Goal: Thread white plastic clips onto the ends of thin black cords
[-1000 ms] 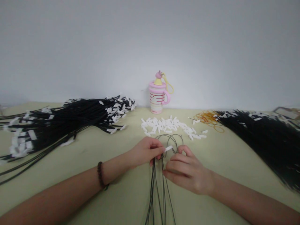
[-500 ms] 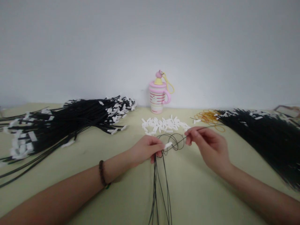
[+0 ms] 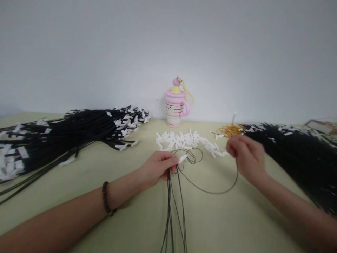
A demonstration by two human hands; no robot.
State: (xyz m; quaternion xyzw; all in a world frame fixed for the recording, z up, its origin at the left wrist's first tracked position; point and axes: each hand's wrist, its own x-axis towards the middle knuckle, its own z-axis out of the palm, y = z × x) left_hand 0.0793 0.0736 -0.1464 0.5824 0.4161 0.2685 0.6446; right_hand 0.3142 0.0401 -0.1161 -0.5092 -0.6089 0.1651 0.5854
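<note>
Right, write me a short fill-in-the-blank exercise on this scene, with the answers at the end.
1. The left hand pinches a small ____ piece.
2. A dark cord sags from the right hand toward the ____ hand.
3. The striped cup has a curved ____ handle.
4. The yellow-orange tangle lies beside a bundle of ____ cords.

Missing words: white; left; pink; black.

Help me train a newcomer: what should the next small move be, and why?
Probably draw the right hand outward: the dark cord running to it sags in a slack curve, while the left hand pinches a white tab.
</note>
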